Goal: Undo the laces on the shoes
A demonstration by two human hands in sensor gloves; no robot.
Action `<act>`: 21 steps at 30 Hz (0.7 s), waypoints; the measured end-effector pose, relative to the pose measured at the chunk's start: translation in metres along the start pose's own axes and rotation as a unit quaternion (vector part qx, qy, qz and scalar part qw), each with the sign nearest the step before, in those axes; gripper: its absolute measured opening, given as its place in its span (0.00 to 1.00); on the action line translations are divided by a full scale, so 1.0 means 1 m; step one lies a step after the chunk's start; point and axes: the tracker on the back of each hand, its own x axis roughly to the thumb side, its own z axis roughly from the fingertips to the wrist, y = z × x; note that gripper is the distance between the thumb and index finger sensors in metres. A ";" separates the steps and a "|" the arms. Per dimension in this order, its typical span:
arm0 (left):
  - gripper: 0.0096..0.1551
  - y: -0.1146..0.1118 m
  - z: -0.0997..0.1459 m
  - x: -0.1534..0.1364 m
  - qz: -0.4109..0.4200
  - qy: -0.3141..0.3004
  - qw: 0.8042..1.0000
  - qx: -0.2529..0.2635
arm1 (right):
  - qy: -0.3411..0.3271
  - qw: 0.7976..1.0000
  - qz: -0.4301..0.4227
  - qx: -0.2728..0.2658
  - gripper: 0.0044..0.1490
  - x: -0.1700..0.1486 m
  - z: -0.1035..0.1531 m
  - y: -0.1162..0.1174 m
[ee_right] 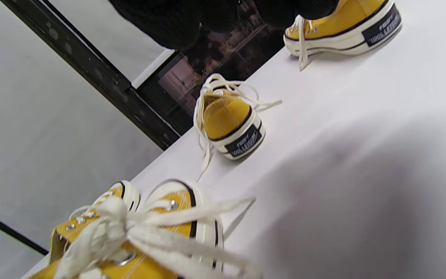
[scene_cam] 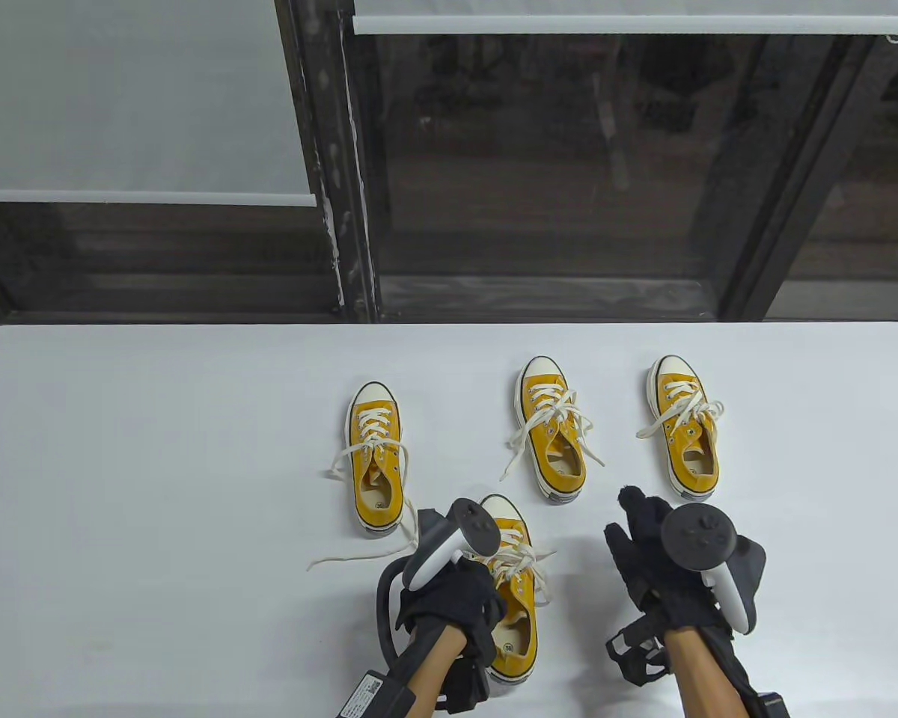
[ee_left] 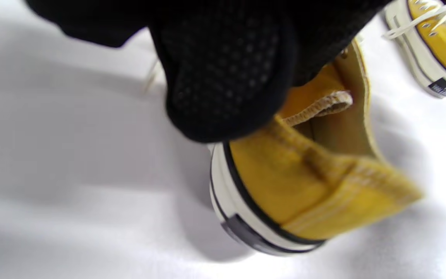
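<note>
Overhead, four yellow sneakers sit on the white table (scene_cam: 120,449): a loose-laced one at left (scene_cam: 376,458), two with bows at the back, middle (scene_cam: 550,426) and right (scene_cam: 685,422), and the nearest sneaker (scene_cam: 515,591) under the left hand (scene_cam: 449,598). That hand rests over its heel side; only the left wrist view shows the gloved fingers (ee_left: 227,77) pressed on the collar beside the heel (ee_left: 285,193), though a full grip cannot be told. The right hand (scene_cam: 658,561) hovers over bare table, fingers spread, holding nothing. Only the right wrist view shows the nearest sneaker's lace bow (ee_right: 130,228) up close and the heel labels of the two back shoes.
</note>
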 end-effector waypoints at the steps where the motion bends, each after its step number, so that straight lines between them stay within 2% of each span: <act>1: 0.23 0.000 -0.002 -0.001 -0.001 0.002 1.000 -0.002 | 0.000 1.000 0.002 0.010 0.40 0.001 -0.001 0.003; 8: 0.24 -0.003 -0.007 -0.006 0.013 -0.005 1.000 -0.012 | 0.003 0.996 0.009 0.086 0.39 0.004 -0.006 0.026; 12: 0.25 -0.005 -0.007 -0.004 0.016 -0.018 0.999 -0.024 | 0.007 0.994 0.022 0.106 0.38 0.005 -0.008 0.035; 16: 0.34 0.004 0.006 -0.001 -0.016 -0.014 1.000 -0.024 | 0.005 0.994 0.021 0.110 0.36 0.010 -0.007 0.035; 18: 0.33 0.015 0.020 -0.003 0.002 -0.026 1.000 0.017 | 0.004 0.994 0.030 0.105 0.36 0.014 -0.007 0.034; 21: 0.30 0.030 0.039 -0.013 0.058 -0.062 0.990 0.111 | 0.005 0.990 0.080 0.112 0.34 0.026 -0.011 0.035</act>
